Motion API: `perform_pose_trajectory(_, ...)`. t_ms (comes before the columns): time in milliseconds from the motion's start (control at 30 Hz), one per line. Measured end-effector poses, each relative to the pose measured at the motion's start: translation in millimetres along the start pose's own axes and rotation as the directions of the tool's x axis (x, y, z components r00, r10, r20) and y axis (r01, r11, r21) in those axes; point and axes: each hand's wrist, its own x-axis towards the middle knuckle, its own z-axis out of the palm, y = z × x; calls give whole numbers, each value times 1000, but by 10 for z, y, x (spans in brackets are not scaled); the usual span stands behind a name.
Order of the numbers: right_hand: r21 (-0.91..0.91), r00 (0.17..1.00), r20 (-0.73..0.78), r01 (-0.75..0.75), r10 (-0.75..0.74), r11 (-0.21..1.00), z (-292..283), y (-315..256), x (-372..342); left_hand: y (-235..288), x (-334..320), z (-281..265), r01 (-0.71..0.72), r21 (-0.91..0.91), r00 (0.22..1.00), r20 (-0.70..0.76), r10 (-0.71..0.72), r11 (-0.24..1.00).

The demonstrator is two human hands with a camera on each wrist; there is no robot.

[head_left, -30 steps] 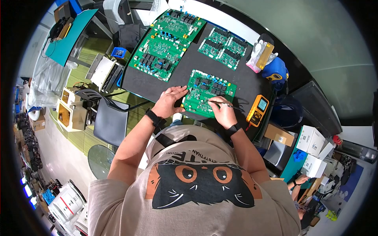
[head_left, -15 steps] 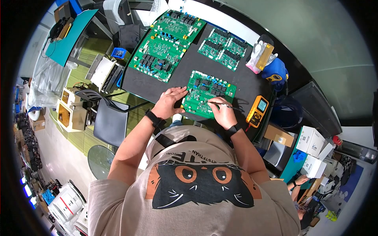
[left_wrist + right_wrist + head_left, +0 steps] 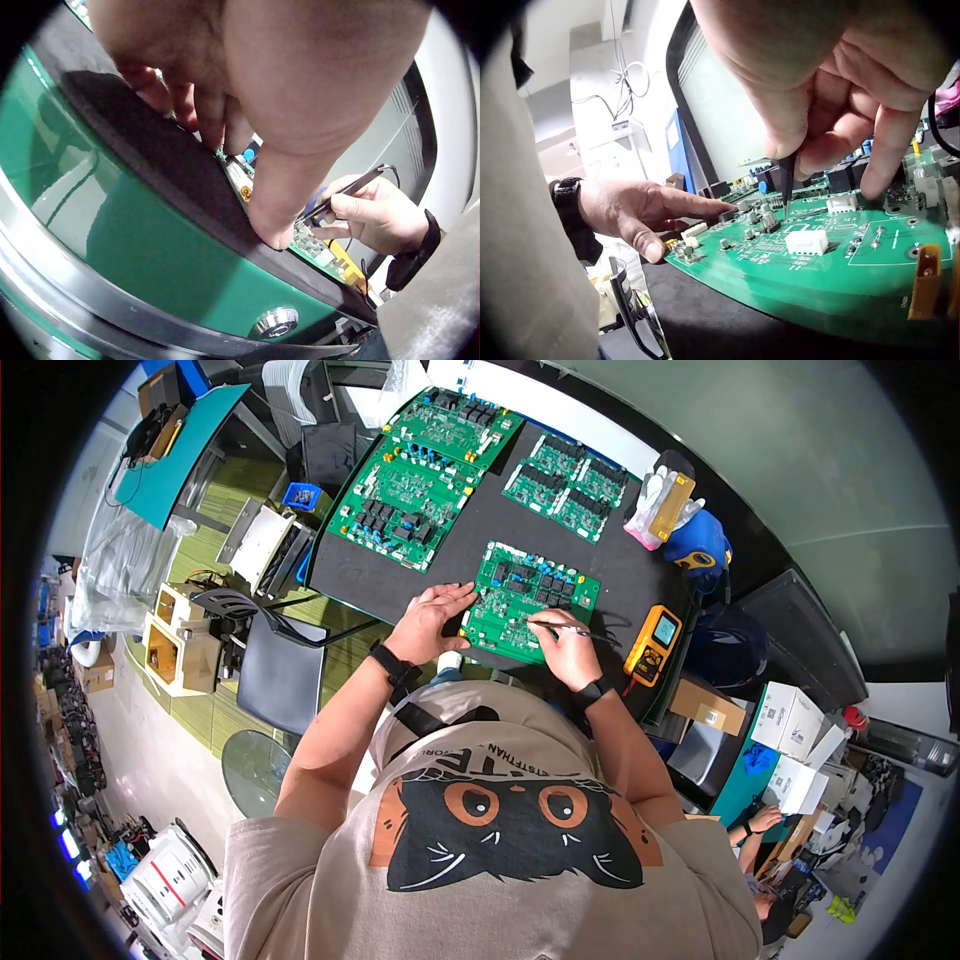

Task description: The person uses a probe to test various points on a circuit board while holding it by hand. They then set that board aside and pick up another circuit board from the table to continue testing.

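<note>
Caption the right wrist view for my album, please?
Right hand holds a pointed tool over a green circuit board, left hand at its edge.

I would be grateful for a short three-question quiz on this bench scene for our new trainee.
1. Multiple choice: in the head view, where does the meter lie? A: left of the board. B: right of the board. C: on top of the board.
2. True or false: the right hand holds a pointed tool.
3. Fill in the blank: in the head view, the left hand is at the board's ____ edge.

Key: 1. B. 2. True. 3. left.
</note>
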Motion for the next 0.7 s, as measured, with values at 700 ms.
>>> perform_pose_trajectory(700,-8,1000,15,-22,22,1000,-41,6,-9,-26,-6,24,13,-3,1000,11,-13,1000)
